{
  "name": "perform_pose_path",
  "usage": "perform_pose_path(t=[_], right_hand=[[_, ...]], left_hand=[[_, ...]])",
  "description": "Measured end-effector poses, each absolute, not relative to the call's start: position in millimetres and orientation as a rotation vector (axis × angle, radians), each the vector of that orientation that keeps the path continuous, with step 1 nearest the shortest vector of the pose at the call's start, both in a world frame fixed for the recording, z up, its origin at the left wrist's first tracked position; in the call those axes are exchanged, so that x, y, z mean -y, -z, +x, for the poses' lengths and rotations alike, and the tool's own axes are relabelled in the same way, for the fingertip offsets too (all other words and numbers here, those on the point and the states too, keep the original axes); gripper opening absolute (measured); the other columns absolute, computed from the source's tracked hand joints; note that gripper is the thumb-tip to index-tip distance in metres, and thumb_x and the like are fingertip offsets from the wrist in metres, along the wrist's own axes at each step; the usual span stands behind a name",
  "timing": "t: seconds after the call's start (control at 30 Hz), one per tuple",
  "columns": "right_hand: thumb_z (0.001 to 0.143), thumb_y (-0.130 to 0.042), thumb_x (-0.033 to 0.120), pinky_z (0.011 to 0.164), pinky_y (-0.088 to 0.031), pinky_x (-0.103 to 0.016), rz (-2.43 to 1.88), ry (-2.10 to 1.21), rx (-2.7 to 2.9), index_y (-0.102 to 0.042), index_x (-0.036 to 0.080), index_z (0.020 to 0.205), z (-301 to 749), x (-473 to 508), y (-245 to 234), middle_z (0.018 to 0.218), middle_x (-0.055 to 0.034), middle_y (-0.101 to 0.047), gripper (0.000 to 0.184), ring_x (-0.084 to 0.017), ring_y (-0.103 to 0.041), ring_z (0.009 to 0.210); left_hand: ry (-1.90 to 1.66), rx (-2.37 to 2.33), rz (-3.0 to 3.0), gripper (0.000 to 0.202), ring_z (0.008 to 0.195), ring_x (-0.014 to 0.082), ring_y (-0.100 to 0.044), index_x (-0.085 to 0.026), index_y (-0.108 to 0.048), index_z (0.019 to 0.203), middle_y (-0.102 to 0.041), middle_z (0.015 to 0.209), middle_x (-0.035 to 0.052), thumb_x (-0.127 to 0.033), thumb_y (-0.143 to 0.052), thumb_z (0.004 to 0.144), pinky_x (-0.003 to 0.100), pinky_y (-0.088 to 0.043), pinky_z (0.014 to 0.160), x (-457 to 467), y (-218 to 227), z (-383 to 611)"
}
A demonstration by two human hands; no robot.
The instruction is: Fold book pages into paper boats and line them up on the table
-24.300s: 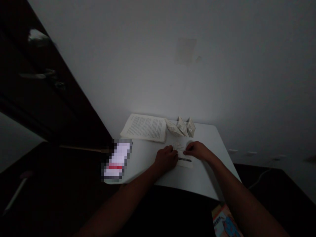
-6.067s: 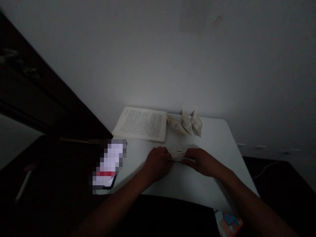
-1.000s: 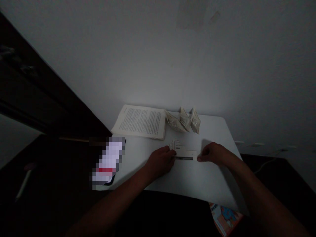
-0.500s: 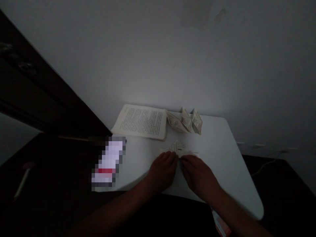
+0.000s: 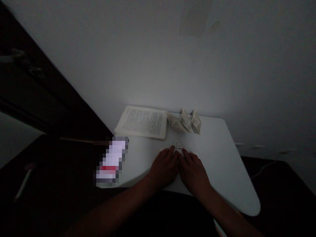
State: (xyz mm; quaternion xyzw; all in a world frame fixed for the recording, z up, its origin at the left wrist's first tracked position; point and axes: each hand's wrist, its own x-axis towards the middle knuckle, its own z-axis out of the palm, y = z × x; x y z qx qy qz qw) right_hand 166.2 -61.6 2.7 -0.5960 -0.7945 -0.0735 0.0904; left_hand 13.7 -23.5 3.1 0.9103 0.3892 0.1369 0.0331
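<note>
Printed paper folded to a peak [image 5: 178,144] lies on the white table, its lower part hidden beneath my hands. My left hand [image 5: 166,167] presses the paper's left side, fingers bent and close together. Against it on the right, my right hand [image 5: 194,169] has its fingers curled down onto the same paper. The thumbs meet near the middle, and what lies under them is hidden. Beyond the hands stand three folded paper boats made of printed pages: a wide left one [image 5: 176,124], a middle one [image 5: 186,121] and a right one [image 5: 197,123].
An open book [image 5: 143,122] lies at the table's back left. A blurred-out lit phone [image 5: 114,158] rests at the left edge. The white table [image 5: 224,164] stands against a grey wall [image 5: 148,59], with a dark door [image 5: 44,85] at left. The room is dim.
My right hand has shifted left and inward, and its fingers now press on the paper by the peak. The left fingers have moved slightly up toward the peak. The view has shifted a little.
</note>
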Motion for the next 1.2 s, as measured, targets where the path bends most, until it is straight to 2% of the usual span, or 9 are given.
perform_pose_path(t=[0.3, 0.7, 0.97, 1.2], right_hand=[[0.081, -0.052, 0.015, 0.092, -0.039, -0.039, -1.839, 0.180, 2.314, -0.049, 0.011, 0.127, 164, 53, -6, 0.135, -0.0150, -0.046, 0.047, -0.028, -0.045, 0.108], [0.083, -0.047, 0.017, 0.086, -0.041, -0.037, -1.867, 0.118, 2.324, -0.045, 0.012, 0.130, 167, 42, -8, 0.135, -0.0133, -0.045, 0.047, -0.025, -0.046, 0.101], [0.082, -0.047, 0.013, 0.085, -0.042, -0.037, -1.826, 0.065, 2.309, -0.046, 0.009, 0.128, 170, 32, -10, 0.130, -0.0156, -0.047, 0.046, -0.025, -0.048, 0.096], [0.082, -0.044, 0.009, 0.085, -0.043, -0.037, -1.734, -0.028, 2.357, -0.048, 0.007, 0.125, 170, 24, -22, 0.116, -0.0170, -0.054, 0.044, -0.027, -0.047, 0.104]], left_hand=[[-0.370, -1.267, 2.778, 0.051, 0.114, 0.0311, -0.042, -0.014, -0.042, 0.129, -0.036, 0.141, 0.0153, -0.035, -0.046, 0.082, 0.044, -0.036, 0.092, 15, -6, 19], [-0.309, -1.265, 2.873, 0.053, 0.103, 0.0293, -0.046, -0.011, -0.041, 0.130, -0.036, 0.140, 0.0157, -0.034, -0.041, 0.083, 0.043, -0.038, 0.084, 7, -12, 25], [-0.293, -1.232, 2.885, 0.053, 0.096, 0.0295, -0.051, -0.010, -0.042, 0.130, -0.039, 0.139, 0.0152, -0.036, -0.040, 0.083, 0.042, -0.044, 0.075, -6, -16, 31], [-0.287, -1.213, 2.843, 0.047, 0.090, 0.0267, -0.054, -0.013, -0.044, 0.128, -0.037, 0.138, 0.0160, -0.033, -0.038, 0.086, 0.040, -0.046, 0.071, -13, -15, 34]])
